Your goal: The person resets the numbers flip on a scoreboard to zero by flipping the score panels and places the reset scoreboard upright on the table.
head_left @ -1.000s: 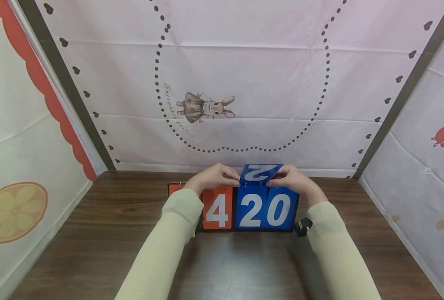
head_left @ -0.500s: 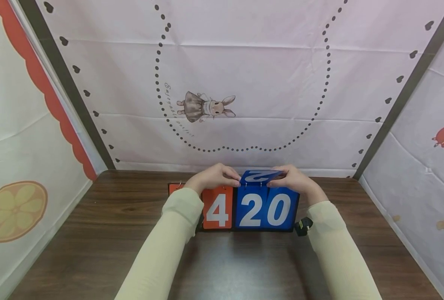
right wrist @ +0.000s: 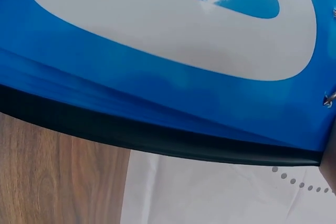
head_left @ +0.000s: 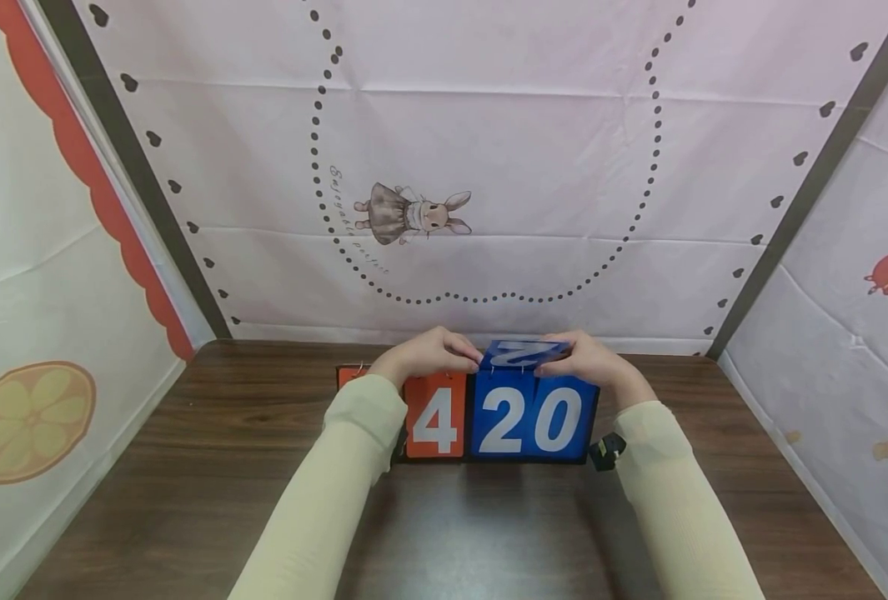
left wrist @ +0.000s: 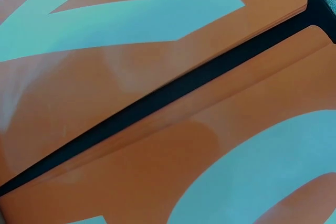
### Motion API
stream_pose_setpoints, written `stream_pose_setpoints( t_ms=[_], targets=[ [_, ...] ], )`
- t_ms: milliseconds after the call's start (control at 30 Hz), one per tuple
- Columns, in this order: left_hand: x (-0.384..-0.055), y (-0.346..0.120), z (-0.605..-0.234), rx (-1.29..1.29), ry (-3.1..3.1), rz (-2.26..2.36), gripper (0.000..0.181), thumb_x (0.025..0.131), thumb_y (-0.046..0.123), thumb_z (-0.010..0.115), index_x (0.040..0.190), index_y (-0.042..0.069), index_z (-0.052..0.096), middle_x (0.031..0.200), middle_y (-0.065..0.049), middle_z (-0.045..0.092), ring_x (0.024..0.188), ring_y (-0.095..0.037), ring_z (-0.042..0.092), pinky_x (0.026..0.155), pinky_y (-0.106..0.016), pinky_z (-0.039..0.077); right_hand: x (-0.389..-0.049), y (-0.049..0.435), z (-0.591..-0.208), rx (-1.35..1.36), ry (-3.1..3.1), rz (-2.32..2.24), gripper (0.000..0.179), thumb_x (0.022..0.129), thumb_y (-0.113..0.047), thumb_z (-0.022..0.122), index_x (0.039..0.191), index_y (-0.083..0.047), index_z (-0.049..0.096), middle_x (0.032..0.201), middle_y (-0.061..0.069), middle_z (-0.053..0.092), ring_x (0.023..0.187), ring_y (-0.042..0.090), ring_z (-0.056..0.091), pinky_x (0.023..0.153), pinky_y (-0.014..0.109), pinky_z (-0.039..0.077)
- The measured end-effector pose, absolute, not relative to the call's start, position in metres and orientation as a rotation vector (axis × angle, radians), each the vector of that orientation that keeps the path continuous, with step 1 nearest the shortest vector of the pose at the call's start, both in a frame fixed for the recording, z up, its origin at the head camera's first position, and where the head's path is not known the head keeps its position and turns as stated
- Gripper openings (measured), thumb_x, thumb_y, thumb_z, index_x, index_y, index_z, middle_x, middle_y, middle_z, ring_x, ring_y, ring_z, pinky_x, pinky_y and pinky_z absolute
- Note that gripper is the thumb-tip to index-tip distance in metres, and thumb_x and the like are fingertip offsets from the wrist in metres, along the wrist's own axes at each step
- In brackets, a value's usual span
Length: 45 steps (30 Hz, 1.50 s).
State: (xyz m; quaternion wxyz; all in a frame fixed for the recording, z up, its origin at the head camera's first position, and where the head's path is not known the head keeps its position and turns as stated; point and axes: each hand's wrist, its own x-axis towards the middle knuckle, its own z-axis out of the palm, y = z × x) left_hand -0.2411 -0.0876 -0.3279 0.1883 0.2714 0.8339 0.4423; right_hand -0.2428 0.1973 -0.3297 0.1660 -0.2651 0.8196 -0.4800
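Note:
A flip scoreboard (head_left: 464, 460) stands on the table, its orange 4 card (head_left: 434, 417) left of the blue 2 card (head_left: 501, 422) and blue 0 card (head_left: 559, 421). Above the 2, a blue number card (head_left: 522, 353) is folded up over the rings, its white numeral upside down. My right hand (head_left: 582, 358) pinches this card at its right side. With thumb and fingers, my left hand (head_left: 428, 354) grips the top edge where orange meets blue. The left wrist view has orange cards (left wrist: 121, 171) close up; in the right wrist view, the blue 0 card (right wrist: 173, 87) fills most of the picture.
The brown wooden table (head_left: 188, 483) runs back to a white printed cloth wall (head_left: 534, 183). Similar cloth walls rise on both sides. A small black object (head_left: 606, 452) sits by the right sleeve cuff.
The folded-up blue card has tipped farther back and lower, its numeral now more slanted. The right hand moves only slightly with it; the left hand stays at the top edge.

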Motion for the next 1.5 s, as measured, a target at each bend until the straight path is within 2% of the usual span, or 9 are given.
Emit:
stream_pose_setpoints(
  t_ms=[133,267,333,533,733,867,1100,1500],
  targets=[
    [-0.241,-0.089,-0.327,0.799,2.341,1.236,0.025,0.092,0.021,0.056,0.106,0.007,0.071,0.113,-0.004,0.063,0.108,-0.018,0.053,0.093,-0.034,0.043,-0.240,0.197,-0.328,-0.686,2.313,-1.395,0.029,0.091,-0.018,0.053,0.111,0.001,0.063,0.115,0.014,0.060,0.103,0.028,0.054,0.092,0.046,0.042],
    [-0.242,-0.088,-0.328,0.797,2.363,1.196,0.025,0.090,0.026,0.061,0.105,0.009,0.071,0.111,-0.002,0.063,0.106,-0.016,0.054,0.091,-0.033,0.044,-0.240,0.194,-0.326,-0.566,2.351,-1.346,0.032,0.096,-0.026,0.047,0.113,-0.004,0.063,0.111,0.013,0.061,0.103,0.029,0.054,0.093,0.049,0.039],
    [-0.243,-0.088,-0.328,0.789,2.374,1.181,0.026,0.089,0.027,0.063,0.106,0.010,0.071,0.111,-0.001,0.063,0.104,-0.016,0.054,0.091,-0.032,0.045,-0.240,0.191,-0.326,-0.538,2.392,-1.280,0.031,0.095,-0.029,0.051,0.113,-0.007,0.063,0.108,0.010,0.062,0.100,0.026,0.054,0.092,0.047,0.040],
    [-0.242,-0.087,-0.328,0.723,2.361,1.204,0.030,0.092,0.031,0.059,0.117,0.015,0.062,0.118,-0.001,0.058,0.109,-0.018,0.051,0.093,-0.036,0.043,-0.241,0.184,-0.327,-0.542,2.447,-1.146,0.028,0.091,-0.034,0.058,0.106,-0.011,0.063,0.101,0.006,0.062,0.094,0.024,0.055,0.088,0.044,0.043],
    [-0.240,-0.081,-0.329,0.537,2.406,1.135,0.046,0.087,0.049,0.057,0.123,0.022,0.045,0.125,-0.004,0.050,0.115,-0.024,0.046,0.096,-0.044,0.039,-0.241,0.182,-0.329,-0.548,2.439,-1.083,0.038,0.085,-0.046,0.063,0.105,-0.014,0.064,0.102,0.003,0.063,0.094,0.023,0.054,0.088,0.045,0.042],
    [-0.241,-0.077,-0.329,0.518,2.426,1.021,0.051,0.086,0.054,0.055,0.125,0.022,0.050,0.128,-0.003,0.050,0.116,-0.022,0.044,0.097,-0.045,0.037,-0.241,0.181,-0.327,-0.563,2.436,-1.074,0.037,0.084,-0.045,0.064,0.105,-0.014,0.065,0.103,0.004,0.063,0.092,0.023,0.055,0.085,0.042,0.045],
    [-0.244,-0.076,-0.330,0.592,2.404,0.956,0.044,0.087,0.049,0.056,0.120,0.019,0.059,0.119,0.000,0.055,0.109,-0.019,0.047,0.095,-0.041,0.039,-0.242,0.181,-0.326,-0.585,2.458,-1.049,0.035,0.083,-0.043,0.066,0.103,-0.015,0.066,0.100,0.002,0.064,0.093,0.022,0.056,0.089,0.046,0.043],
    [-0.240,-0.077,-0.327,0.564,2.410,0.954,0.044,0.086,0.047,0.060,0.118,0.018,0.061,0.115,0.000,0.058,0.106,-0.019,0.049,0.093,-0.040,0.041,-0.241,0.181,-0.326,-0.631,2.443,-1.071,0.031,0.079,-0.036,0.072,0.100,-0.014,0.067,0.099,0.001,0.064,0.091,0.021,0.057,0.090,0.045,0.044]
  ],
)
